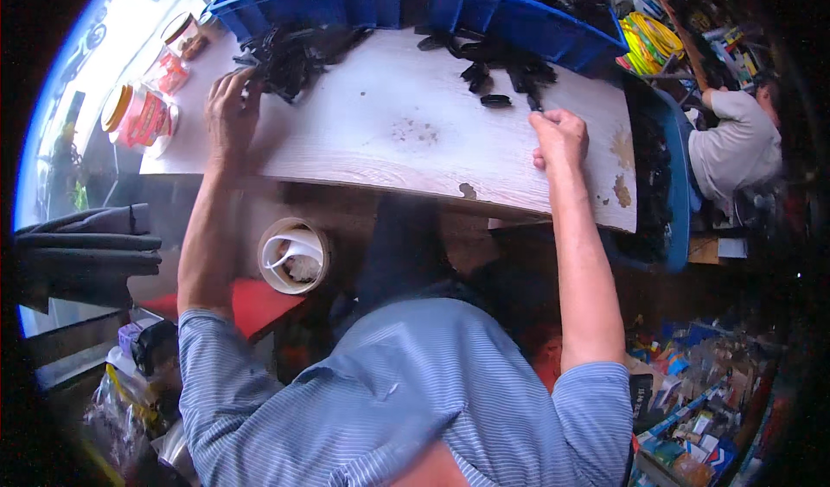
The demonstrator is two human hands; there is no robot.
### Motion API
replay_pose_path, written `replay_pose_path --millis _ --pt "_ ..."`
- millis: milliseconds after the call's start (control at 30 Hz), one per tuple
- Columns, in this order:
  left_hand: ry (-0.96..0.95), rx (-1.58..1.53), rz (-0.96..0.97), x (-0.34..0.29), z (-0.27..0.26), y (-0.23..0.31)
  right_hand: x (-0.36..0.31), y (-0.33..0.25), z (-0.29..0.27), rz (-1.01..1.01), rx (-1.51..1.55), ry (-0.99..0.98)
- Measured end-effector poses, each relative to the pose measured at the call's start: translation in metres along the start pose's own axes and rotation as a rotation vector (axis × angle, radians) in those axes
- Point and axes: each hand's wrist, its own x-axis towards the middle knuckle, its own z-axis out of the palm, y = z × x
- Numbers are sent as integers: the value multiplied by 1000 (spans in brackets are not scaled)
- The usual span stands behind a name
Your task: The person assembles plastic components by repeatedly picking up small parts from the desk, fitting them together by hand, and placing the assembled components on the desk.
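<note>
A pale wooden tabletop (pixel 406 132) lies in front of me. My left hand (pixel 229 106) rests at the edge of a heap of small black plastic parts (pixel 290 54) at the table's far left, fingers curled onto them. My right hand (pixel 559 137) is closed near the right side of the table, pinching a thin dark piece (pixel 533 103) just below a second scatter of black parts (pixel 497 67). One oval black part (pixel 495 100) lies alone left of that hand.
Two blue bins (pixel 328 3) (pixel 527 24) of black parts stand along the far edge; another blue bin (pixel 677 176) hangs at the right. Plastic jars (pixel 143 115) sit at the left. A white bucket (pixel 294 256) and red stool (pixel 251 301) are below. Another person (pixel 735 141) sits at right.
</note>
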Motion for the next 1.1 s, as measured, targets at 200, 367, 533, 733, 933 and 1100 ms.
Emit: replay_pose_path --millis 200,367,533,733,933,1100 --pt "-278 -252 38 7 2 101 1 6 -7 46 119 13" --pt "-473 -192 103 -2 20 145 2 14 -5 104 307 -10" --pt "-629 -278 9 14 17 195 -14 13 -12 140 438 -55" --pt "-632 -275 47 15 28 214 -31 13 -13 164 521 -172" --pt "-665 -219 18 16 13 219 -50 8 -4 148 553 -331" --pt "-143 -437 -139 9 14 228 -70 0 13 119 661 -515"
